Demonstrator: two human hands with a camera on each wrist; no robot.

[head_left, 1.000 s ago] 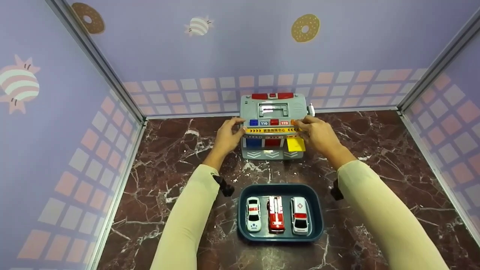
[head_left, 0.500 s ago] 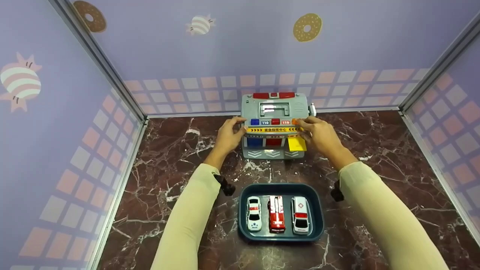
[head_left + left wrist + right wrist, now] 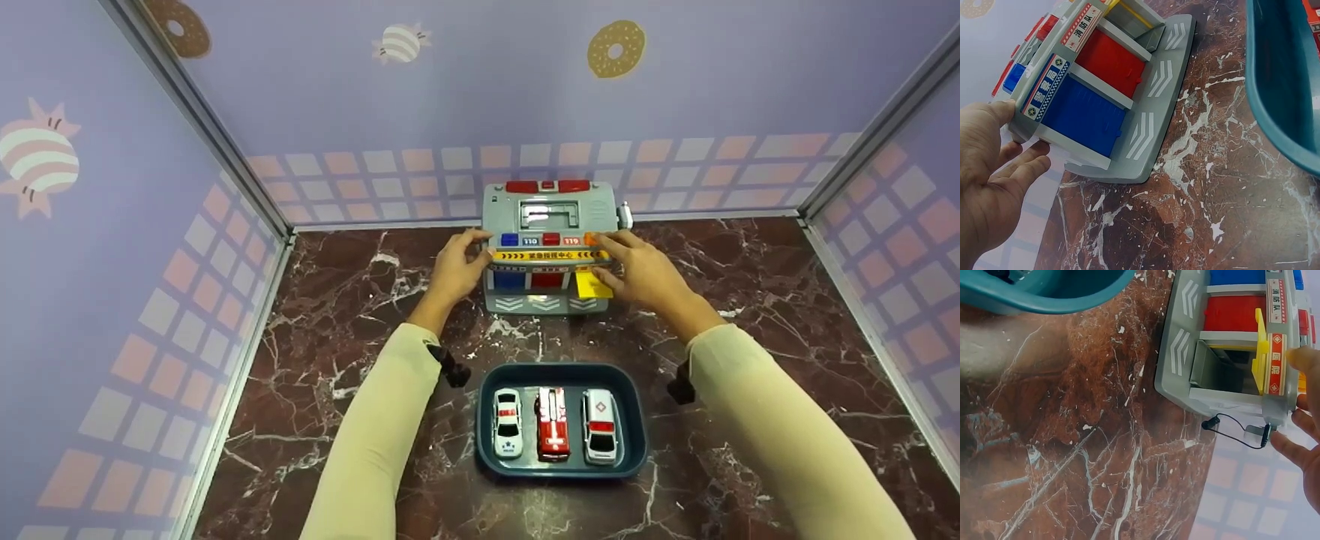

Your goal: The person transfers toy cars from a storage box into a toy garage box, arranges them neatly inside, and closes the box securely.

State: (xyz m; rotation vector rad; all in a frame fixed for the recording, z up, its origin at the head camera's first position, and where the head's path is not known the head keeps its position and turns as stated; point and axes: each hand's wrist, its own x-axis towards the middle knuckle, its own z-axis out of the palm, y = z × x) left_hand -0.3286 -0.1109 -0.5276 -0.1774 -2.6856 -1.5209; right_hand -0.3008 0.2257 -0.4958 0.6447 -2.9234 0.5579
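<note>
A grey toy garage stands against the back wall. Its blue door and red door are down, while the yellow door is swung up, showing a dark bay below. My left hand holds the garage's left front corner, thumb at the front edge and fingers at the side. At the right end, my right hand has its fingers spread, with fingertips by the orange button and the thumb by the yellow door. Part of that hand lies outside the right wrist view.
A dark teal tray sits in front of the garage, holding a toy police car, a red toy fire truck and a toy ambulance. Purple panels enclose the marbled tabletop at the back and sides.
My right hand has shifted slightly to the right, its thumb lower beside the raised yellow door. The left hand keeps its hold on the garage corner. The toy vehicles have not moved.
</note>
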